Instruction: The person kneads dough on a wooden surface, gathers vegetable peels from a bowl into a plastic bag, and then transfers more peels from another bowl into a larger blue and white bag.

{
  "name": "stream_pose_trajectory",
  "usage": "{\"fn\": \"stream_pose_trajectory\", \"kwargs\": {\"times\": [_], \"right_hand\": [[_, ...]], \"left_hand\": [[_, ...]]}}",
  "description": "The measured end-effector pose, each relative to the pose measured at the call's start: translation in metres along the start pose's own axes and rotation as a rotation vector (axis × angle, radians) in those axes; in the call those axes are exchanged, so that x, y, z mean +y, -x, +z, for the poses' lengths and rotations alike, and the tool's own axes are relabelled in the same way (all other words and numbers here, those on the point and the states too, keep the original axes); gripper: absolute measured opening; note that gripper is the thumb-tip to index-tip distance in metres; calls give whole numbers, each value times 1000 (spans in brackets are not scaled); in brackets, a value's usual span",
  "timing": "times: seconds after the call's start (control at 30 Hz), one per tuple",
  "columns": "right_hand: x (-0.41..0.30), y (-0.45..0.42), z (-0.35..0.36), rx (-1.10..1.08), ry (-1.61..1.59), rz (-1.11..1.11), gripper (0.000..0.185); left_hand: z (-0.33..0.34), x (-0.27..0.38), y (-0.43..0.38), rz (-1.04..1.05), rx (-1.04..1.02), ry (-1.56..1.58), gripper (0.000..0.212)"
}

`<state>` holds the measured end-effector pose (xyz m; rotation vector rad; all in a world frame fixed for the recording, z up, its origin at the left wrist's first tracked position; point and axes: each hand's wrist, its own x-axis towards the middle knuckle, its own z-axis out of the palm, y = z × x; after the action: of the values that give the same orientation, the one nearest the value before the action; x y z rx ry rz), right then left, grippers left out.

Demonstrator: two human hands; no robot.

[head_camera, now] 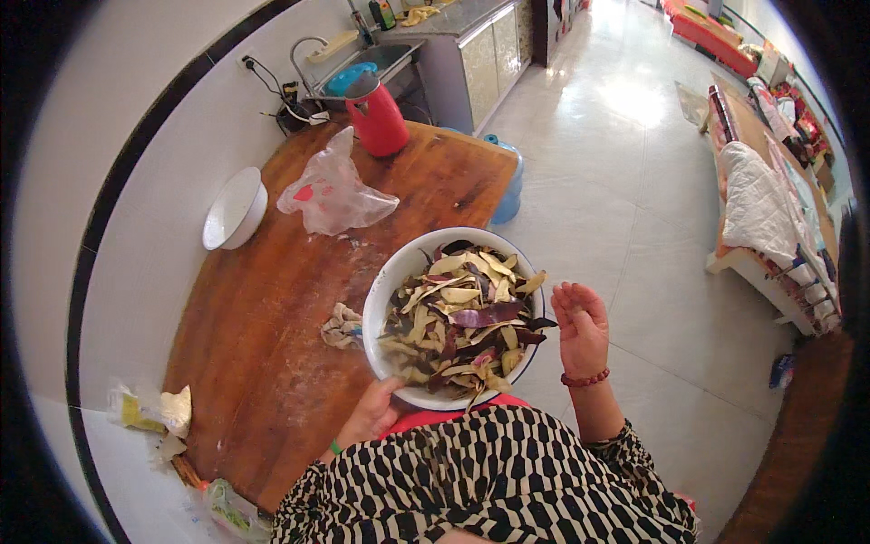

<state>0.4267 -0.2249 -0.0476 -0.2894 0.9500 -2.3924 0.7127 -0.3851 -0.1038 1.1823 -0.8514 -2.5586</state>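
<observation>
Directly in front of me is a white enamel basin (380,268) with a dark blue rim. Heaped inside are vegetable peelings (455,326), pale and dark purple strips that could be eggplant or sweet potato skin. Near the bottom left of the basin, my left hand (374,411) grips the rim with its thumb on top; its other fingers are partly hidden below. My right hand (583,326) is raised just beyond the basin's right side, palm showing and fingers slightly curled, with nothing visible in it. A dark strip of peel sticks out over the rim close to it.
The wooden table (272,340) bears a crumpled cloth (342,326), a clear plastic bag (340,190), a red kettle (377,119) and a white bowl (234,209). Behind are a sink (397,58) and a blue water jug (508,183). Tiled floor (666,353) lies right.
</observation>
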Motion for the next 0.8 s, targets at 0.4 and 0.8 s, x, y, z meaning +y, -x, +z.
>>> {"fn": "stream_pose_trajectory", "kwargs": {"times": [0.4, 0.8], "right_hand": [[-40, 13, 15, 247, 545, 372, 33], [-18, 24, -33, 514, 458, 563, 38]], "left_hand": [[65, 37, -92, -62, -553, 127, 51], [88, 38, -168, -318, -674, -119, 45]]}}
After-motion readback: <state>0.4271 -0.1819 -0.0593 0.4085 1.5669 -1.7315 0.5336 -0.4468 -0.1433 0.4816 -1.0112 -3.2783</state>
